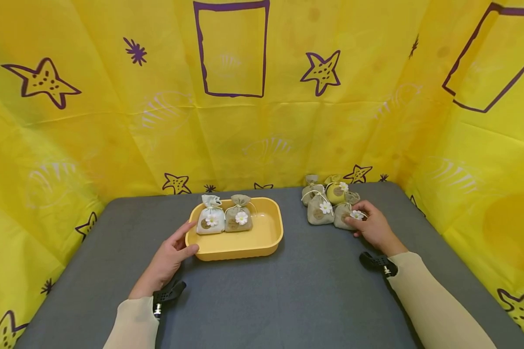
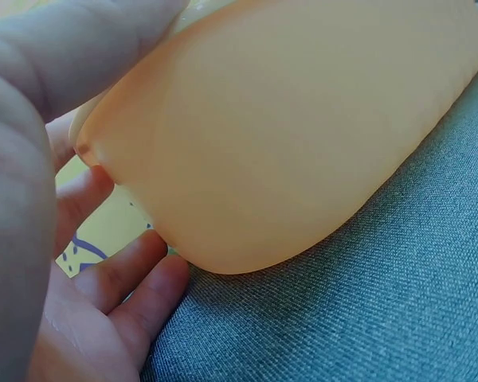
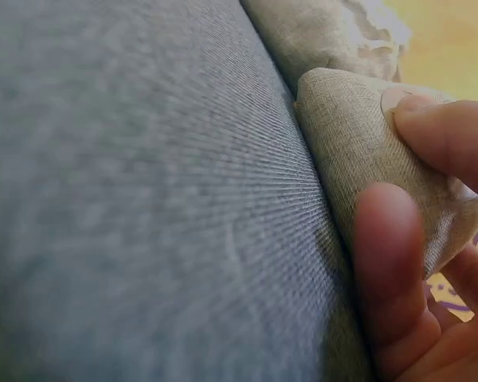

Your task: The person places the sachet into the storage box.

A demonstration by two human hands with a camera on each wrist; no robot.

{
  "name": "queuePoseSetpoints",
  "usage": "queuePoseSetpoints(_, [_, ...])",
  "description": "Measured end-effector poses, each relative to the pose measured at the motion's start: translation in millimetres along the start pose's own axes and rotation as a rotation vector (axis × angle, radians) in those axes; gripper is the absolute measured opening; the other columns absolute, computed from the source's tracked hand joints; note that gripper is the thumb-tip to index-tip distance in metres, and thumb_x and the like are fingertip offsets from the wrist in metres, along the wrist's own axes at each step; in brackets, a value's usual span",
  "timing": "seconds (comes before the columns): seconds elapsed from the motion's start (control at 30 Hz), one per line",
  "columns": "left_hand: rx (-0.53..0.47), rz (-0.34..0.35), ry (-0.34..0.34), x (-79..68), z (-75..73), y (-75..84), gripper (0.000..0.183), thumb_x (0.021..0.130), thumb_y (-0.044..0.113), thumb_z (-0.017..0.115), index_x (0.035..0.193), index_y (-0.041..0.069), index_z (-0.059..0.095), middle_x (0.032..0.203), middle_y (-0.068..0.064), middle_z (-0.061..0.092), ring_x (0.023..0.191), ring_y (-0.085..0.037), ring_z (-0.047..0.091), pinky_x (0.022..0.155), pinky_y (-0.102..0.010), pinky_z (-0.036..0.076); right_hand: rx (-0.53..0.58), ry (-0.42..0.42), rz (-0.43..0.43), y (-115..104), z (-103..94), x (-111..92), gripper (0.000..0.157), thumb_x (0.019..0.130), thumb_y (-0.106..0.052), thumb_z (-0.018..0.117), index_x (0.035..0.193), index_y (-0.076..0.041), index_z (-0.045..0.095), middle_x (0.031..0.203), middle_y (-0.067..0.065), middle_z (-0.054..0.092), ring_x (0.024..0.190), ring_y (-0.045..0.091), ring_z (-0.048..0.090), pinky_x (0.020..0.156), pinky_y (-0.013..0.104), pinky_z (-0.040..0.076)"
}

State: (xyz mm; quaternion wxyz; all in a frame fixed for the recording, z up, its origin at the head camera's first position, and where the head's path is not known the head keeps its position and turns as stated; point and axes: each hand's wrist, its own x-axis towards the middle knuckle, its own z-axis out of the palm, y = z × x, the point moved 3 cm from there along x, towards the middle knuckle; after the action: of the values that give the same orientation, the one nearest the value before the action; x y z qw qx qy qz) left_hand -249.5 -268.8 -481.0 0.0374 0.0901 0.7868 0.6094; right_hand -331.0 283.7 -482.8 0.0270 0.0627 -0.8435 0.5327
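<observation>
A yellow plastic tray (image 1: 262,242) holds two small drawstring sachets at its left end: a whitish sachet (image 1: 210,225) and a tan sachet (image 1: 233,222), each with a white flower. My left hand (image 1: 170,257) grips the tray's left end, thumb at the near rim and fingertips against the end wall (image 2: 223,159). To the right, my right hand (image 1: 375,225) pinches a brown sachet (image 1: 341,213) between thumb and fingers. In the right wrist view this sachet (image 3: 350,135) lies at the grey cloth, partly hidden by the fingers.
Beside the held sachet stand a beige sachet (image 1: 316,215), a yellow sachet (image 1: 335,194) and a further brownish sachet (image 1: 310,180), close together near the back edge. Grey cloth covers the table (image 1: 288,295). A yellow printed curtain (image 1: 288,121) rises behind and at both sides.
</observation>
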Motion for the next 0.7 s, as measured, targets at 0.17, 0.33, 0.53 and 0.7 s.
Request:
queuePoseSetpoints(0.17, [-0.001,-0.002,0.000,-0.1,0.1,-0.5,0.065,0.099,0.015,0.064,0.156,0.013,0.033,0.165,-0.015,0.008,0.148,-0.035,0.016,0.105,-0.023,0.033,-0.041,-0.013,-0.019,-2,-2.7,-8,0.041,0.088,-0.024,0.079,0.111,-0.004,0.053,0.120,0.018,0.051,0.064,0.024,0.056,0.053,0.038,0.057])
queuePoseSetpoints(0.33, [-0.013,-0.005,0.001,0.0,0.2,-0.9,0.065,0.099,0.014,0.064,0.156,0.013,0.033,0.165,-0.014,0.008,0.148,-0.035,0.016,0.103,-0.020,0.033,-0.049,-0.032,-0.017,-6,-7.2,-23,0.040,0.087,-0.022,0.081,0.108,-0.003,0.053,0.112,0.019,0.053,0.066,0.024,0.058,0.054,0.040,0.058])
queuePoseSetpoints(0.53, [-0.012,-0.014,0.000,0.3,0.8,0.1,0.065,0.099,0.015,0.064,0.156,0.012,0.033,0.165,-0.014,0.007,0.148,-0.035,0.015,0.104,-0.021,0.033,-0.143,-0.039,-0.029,-15,-15.7,-43,0.038,0.086,-0.025,0.081,0.107,-0.005,0.056,0.102,0.015,0.053,0.070,0.023,0.057,0.055,0.035,0.055])
queuePoseSetpoints(0.7, [0.004,-0.021,0.004,-0.6,0.2,0.9,0.066,0.099,0.016,0.064,0.156,0.012,0.033,0.165,-0.015,0.008,0.148,-0.035,0.016,0.106,-0.028,0.032,-0.266,-0.033,-0.084,-21,-19.9,-56,0.032,0.087,-0.025,0.080,0.103,-0.009,0.058,0.102,0.012,0.059,0.084,0.027,0.060,0.062,0.032,0.049])
